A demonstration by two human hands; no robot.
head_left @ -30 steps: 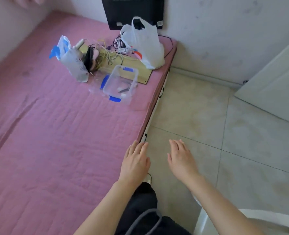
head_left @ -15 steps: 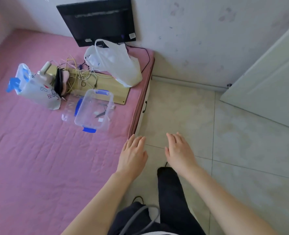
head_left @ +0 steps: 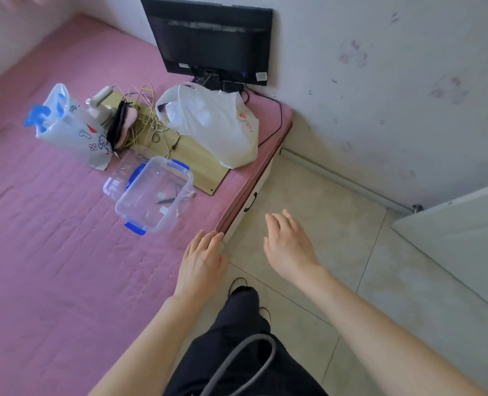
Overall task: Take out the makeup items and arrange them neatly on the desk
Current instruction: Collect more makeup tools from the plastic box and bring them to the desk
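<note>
A clear plastic box with blue latches lies on the pink bed, with a few thin dark items inside. Its clear lid lies beside it to the left. A pale wooden board lies behind the box. On the board sit a white plastic bag and a tangle of yellow and white cables. A printed bag with blue trim stands further left. My left hand hovers open over the bed's edge, fingers straight. My right hand hovers open above the floor tiles. Neither hand holds anything.
The pink quilted bed fills the left side. A black monitor leans against the wall at the bed's head. Beige floor tiles lie to the right, and a white door stands at the far right. My dark trouser leg is below.
The view has swung and moved closer to the bed's corner, so the box and monitor sit nearer. Both hands stay open and empty, now closer to the box.
</note>
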